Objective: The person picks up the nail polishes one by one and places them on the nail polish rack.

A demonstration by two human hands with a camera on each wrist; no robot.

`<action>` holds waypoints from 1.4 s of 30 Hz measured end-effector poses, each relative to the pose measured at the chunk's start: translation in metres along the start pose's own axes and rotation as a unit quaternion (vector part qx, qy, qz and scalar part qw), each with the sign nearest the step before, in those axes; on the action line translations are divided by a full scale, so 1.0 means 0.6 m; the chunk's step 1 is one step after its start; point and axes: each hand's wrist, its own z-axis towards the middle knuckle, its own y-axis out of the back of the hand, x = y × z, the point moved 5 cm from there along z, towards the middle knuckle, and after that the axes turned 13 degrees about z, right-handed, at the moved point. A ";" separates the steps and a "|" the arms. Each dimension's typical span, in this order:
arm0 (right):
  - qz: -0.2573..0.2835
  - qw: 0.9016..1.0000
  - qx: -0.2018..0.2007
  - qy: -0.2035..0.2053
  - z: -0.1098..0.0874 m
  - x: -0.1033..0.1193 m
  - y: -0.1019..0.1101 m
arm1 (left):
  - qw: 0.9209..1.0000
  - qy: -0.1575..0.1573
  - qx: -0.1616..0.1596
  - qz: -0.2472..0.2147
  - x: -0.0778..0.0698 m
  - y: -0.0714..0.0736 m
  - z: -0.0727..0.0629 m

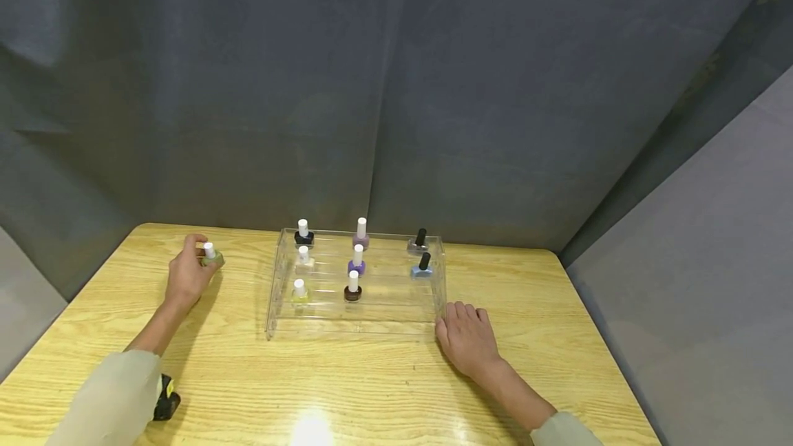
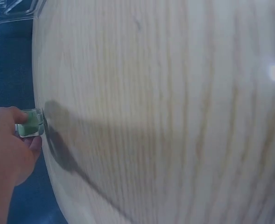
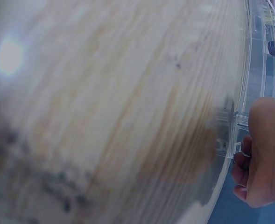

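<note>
At the left of the table my left hand (image 1: pixel 186 274) pinches a green nail polish bottle (image 1: pixel 213 257) with a white cap between thumb and fingers. In the left wrist view the green bottle (image 2: pixel 31 123) shows between thumb and fingertips, its cap hidden. A clear acrylic tiered rack (image 1: pixel 384 325) stands in the middle. My right hand (image 1: pixel 467 339) grips its front right corner, fingers curled at the side panel in the right wrist view. On the tiers stand several bottles, among them a black one (image 1: pixel 304 238), a purple one (image 1: pixel 356 267), a dark brown one (image 1: pixel 353 292) and a yellow one (image 1: pixel 300 296).
A light-blue bottle (image 1: pixel 422 271) and a greyish bottle (image 1: pixel 418 246), both black-capped, stand on the rack's right side. A black object with a yellow patch (image 1: pixel 166 401) shows beside the left sleeve. Dark curtain (image 1: pixel 372 88) hangs behind the wooden table (image 1: pixel 347 384).
</note>
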 end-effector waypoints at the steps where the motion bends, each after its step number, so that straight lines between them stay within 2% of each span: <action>1: 0.001 1.000 0.001 -0.001 0.000 0.000 0.000 | 1.000 0.000 -0.001 -0.003 -0.001 0.001 -0.001; 4: 0.002 1.000 0.006 -0.005 0.001 -0.002 -0.003 | 1.000 -0.007 -0.004 -0.013 -0.004 0.005 -0.005; 8: -0.001 1.000 0.008 -0.008 0.001 -0.005 -0.006 | 0.999 -0.034 -0.007 -0.036 -0.017 0.013 -0.011; 14: 0.000 1.000 -0.002 -0.003 0.001 -0.004 -0.004 | 0.995 -0.068 -0.013 -0.078 -0.052 0.030 -0.023; 20: 0.003 1.000 -0.006 -0.001 0.001 0.000 0.001 | 0.991 -0.077 -0.010 -0.106 -0.096 0.048 -0.036; 33: 0.006 0.998 -0.048 0.031 -0.001 0.004 0.004 | 0.978 -0.161 -0.012 -0.132 -0.206 0.078 -0.050; 42: 0.010 1.000 -0.015 0.004 0.001 0.004 0.005 | 0.968 -0.195 -0.002 -0.157 -0.274 0.087 -0.068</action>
